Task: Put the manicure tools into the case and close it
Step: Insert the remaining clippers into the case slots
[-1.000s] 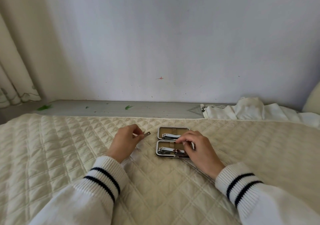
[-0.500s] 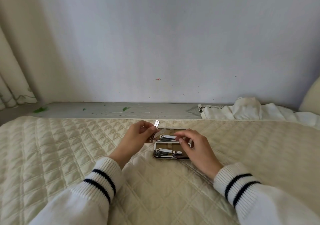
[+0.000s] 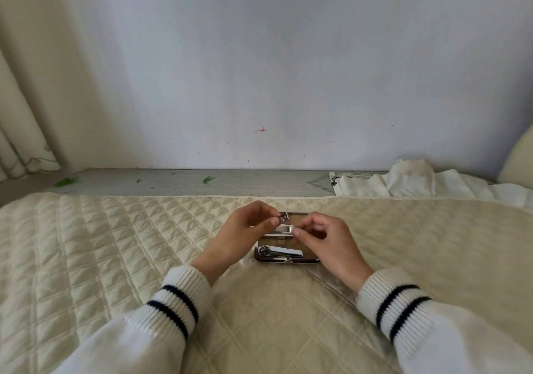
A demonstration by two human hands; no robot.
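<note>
Pinching a slim flat metal tool [image 3: 284,218], the left hand [image 3: 245,231] and right hand [image 3: 323,239] hover over the open chrome-rimmed case [image 3: 288,259] on quilted bedding [image 3: 115,244].

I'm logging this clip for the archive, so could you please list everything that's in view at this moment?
Case: one, dark with a metal rim and tan lining, open on the quilt, in the middle.
Nail clipper: one, silver, lying in the near half of the case.
Small metal tool: one, silver, held over the far half of the case; its exact type is too small to tell.
Quilt: one, cream, covering the bed.
Ledge: one, grey with green flecks, between quilt and wall.
White cloth: one bundle, far right on the ledge.
Curtain: one, cream, far left.
Wall: pale grey, behind.
Sleeves: two, white with dark stripes.
Hands: left hand pinching the tool, right hand pinching beside it.
</note>
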